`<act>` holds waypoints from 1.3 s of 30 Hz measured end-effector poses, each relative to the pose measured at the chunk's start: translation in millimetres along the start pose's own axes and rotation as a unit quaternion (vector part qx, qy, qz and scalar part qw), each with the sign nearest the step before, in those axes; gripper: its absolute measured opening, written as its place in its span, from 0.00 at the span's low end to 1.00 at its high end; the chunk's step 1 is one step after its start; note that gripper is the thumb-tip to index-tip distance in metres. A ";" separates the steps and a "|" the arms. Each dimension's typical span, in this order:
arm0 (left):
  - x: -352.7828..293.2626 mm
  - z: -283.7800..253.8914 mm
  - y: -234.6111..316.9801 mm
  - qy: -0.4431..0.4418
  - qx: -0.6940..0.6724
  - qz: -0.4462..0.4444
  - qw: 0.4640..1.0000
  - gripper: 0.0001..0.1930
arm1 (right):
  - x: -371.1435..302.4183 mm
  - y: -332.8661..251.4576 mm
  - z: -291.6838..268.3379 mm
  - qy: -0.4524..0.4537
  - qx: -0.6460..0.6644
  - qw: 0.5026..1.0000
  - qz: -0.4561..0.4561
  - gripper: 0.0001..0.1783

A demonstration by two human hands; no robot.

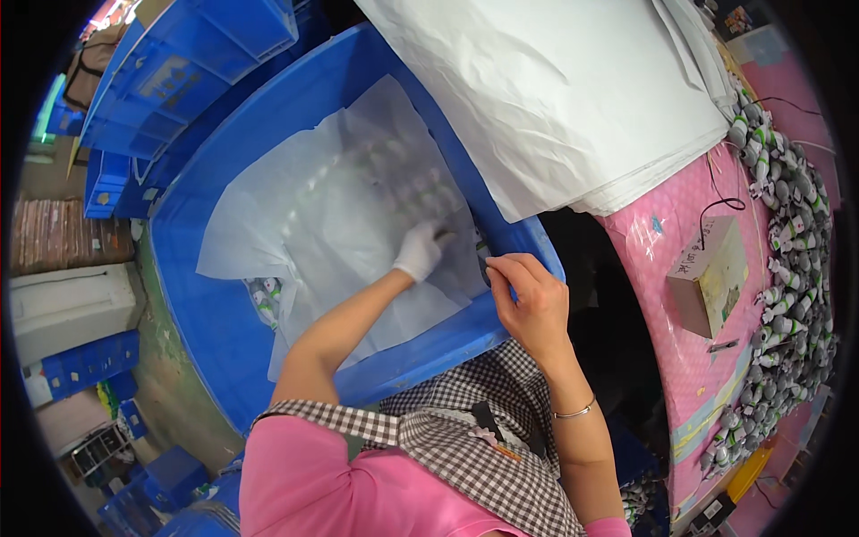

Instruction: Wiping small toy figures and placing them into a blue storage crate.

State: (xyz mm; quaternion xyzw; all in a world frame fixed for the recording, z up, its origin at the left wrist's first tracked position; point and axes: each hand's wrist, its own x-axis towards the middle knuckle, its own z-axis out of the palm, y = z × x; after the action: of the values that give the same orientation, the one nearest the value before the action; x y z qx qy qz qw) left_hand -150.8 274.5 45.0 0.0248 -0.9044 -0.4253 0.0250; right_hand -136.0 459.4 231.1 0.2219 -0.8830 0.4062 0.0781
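My left hand [419,253], in a white glove, reaches low over thin white paper sheets [331,224] inside a large blue bin [192,304]. At its fingertips is a small dark grey thing, blurred, whose kind I cannot make out; the fingers are closed around it. My right hand [535,300] is bare, at the bin's near right rim, with thumb and forefinger pinched together; what is between them, if anything, is too small to name. Rows of small grey, white and green figures [420,192] show dimly through the paper. A few more figures [266,295] lie uncovered by the bin's left wall.
A thick stack of white paper [564,98] overhangs the bin at the upper right. On the pink-covered table [640,259] are a cardboard box [709,277] and a heap of grey figures [783,295]. Blue crates [188,76] stand at the upper left.
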 end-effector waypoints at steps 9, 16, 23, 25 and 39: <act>85.5 -54.6 -37.3 0.268 -0.146 -0.193 0.932 0.18 | 2.7 -2.2 0.9 -0.019 -0.025 0.999 0.012 0.06; 196.1 -68.7 -2.2 0.346 0.187 -0.115 0.912 0.25 | 2.9 -0.3 1.2 -0.001 -0.032 0.999 0.028 0.05; 190.2 -86.6 -63.4 0.092 0.259 -0.160 0.948 0.13 | 4.5 -0.8 2.8 -0.005 -0.020 0.999 0.031 0.06; 170.4 -82.3 -70.5 0.061 0.266 -0.114 0.955 0.11 | 5.7 1.8 1.3 -0.006 -0.026 0.999 0.027 0.06; 110.4 -75.7 -47.9 0.294 0.169 0.004 0.941 0.09 | 3.0 1.8 -0.8 -0.006 -0.029 0.999 0.031 0.06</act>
State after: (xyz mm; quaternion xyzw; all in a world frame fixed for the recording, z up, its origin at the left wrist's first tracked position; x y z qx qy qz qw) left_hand -254.7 178.5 59.0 0.1489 -0.9152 -0.2401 0.2874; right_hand -139.6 460.1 231.4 0.1943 -0.9014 0.3812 0.0660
